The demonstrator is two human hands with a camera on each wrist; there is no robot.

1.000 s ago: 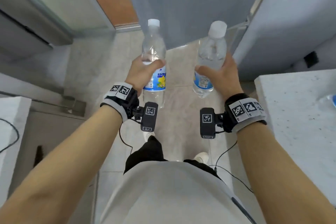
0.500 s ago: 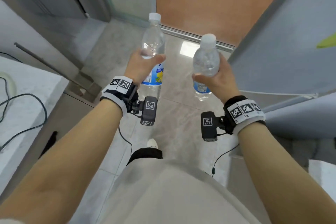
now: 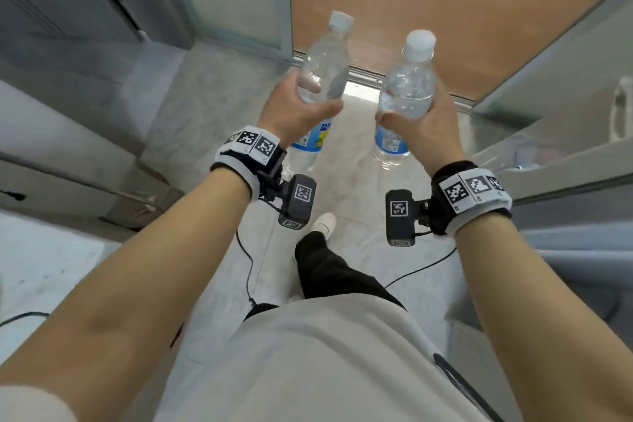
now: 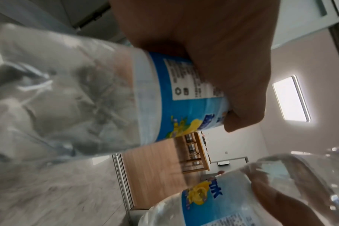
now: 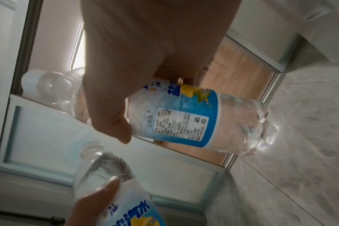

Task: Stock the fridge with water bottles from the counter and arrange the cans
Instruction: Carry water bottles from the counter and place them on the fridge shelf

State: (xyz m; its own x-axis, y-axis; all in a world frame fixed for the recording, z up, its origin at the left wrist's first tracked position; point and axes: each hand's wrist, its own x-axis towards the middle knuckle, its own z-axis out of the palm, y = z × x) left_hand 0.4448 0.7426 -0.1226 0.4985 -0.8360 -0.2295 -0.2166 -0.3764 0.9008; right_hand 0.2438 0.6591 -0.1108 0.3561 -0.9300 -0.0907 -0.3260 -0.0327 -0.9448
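Note:
Two clear water bottles with white caps and blue labels are held upright over the floor. My left hand grips the left bottle around its middle, fingers curled round it; the left wrist view shows that left bottle close up under the left hand. My right hand grips the right bottle the same way, and in the right wrist view the right bottle lies under the right hand. The bottles are a short gap apart. No cans or fridge shelves are in view.
A tiled floor runs ahead to a metal door threshold and orange wood flooring. A grey cabinet stands left with a white countertop below it. A pale panel and ledge stand right. My leg and white shoe are below.
The view has swung left and the person has stepped forward; the threshold and orange floor are nearer. Both hands hold their bottles as before, now slightly closer together.

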